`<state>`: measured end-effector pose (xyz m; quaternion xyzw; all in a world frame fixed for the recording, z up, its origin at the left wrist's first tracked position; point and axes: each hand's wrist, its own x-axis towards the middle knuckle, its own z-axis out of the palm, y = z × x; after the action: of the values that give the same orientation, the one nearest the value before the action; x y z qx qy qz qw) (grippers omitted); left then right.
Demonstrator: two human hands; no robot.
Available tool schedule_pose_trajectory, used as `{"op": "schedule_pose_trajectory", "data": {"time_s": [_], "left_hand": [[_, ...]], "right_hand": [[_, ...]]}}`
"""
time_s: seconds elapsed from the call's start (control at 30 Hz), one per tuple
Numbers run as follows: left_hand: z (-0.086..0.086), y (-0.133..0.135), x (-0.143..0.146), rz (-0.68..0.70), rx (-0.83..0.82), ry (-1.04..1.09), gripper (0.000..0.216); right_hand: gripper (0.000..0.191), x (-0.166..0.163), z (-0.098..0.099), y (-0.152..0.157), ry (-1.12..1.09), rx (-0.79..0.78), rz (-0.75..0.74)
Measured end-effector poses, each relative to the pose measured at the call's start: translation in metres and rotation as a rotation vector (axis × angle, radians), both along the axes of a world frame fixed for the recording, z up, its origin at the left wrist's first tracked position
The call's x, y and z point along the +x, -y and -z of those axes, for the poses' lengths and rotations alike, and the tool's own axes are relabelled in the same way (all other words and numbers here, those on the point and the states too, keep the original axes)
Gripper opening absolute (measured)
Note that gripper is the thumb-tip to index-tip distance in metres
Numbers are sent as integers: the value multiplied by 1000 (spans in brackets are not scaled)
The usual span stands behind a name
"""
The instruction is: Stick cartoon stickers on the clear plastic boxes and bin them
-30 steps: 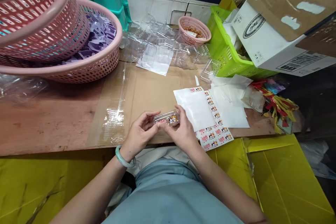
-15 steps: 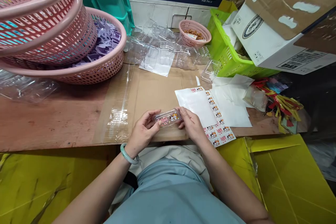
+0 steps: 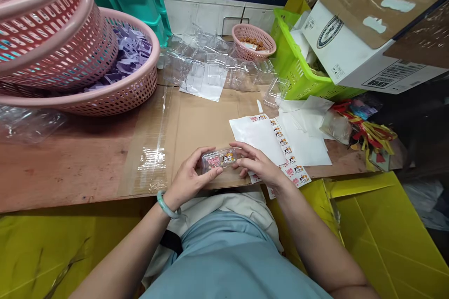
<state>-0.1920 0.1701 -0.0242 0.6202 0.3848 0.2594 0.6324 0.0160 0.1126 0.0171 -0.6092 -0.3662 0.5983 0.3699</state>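
A small clear plastic box point(image 3: 220, 159) with a cartoon-cat sticker on its face is tilted toward me above the table's front edge. My left hand point(image 3: 191, 175) grips its left end, with the thumb along the lower edge and fingers at the top and behind. At the right end is my right hand point(image 3: 257, 163), its fingers apart and their tips close around the corner; firm contact there is not clear. A white backing sheet point(image 3: 257, 138) lies beside the right hand, partly over a sheet of cat stickers point(image 3: 293, 168).
Several clear plastic boxes point(image 3: 245, 74) are heaped at the back near a small pink basket point(image 3: 254, 42). Large pink baskets point(image 3: 140, 77) with purple pieces stand left. A green crate point(image 3: 298, 72) and white carton point(image 3: 351, 51) stand right, above red and yellow ribbons point(image 3: 377, 135).
My right hand has loosened from the box's right end, its fingers spreading apart. The box has turned slightly so its sticker faces me more. The whole view has shifted a little.
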Motion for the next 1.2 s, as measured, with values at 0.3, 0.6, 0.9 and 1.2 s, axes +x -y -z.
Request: {"op": "schedule_pose_trajectory", "data": {"time_s": [0.3,0.6,0.9,1.2], "left_hand": [[3,3,0,1,31,-30,57],[3,5,0,-12,68,-36,54],[4,8,2,-67,82,-43,55],[3,11,4,-94,100,-66,54]], "right_hand": [[50,3,4,-6,-56,-66,-25],[43,-5,10,-6,-88,-43,51],[39,-9,20,-6,-29,-23,130],[15,1,6,16,656,632,82]]}}
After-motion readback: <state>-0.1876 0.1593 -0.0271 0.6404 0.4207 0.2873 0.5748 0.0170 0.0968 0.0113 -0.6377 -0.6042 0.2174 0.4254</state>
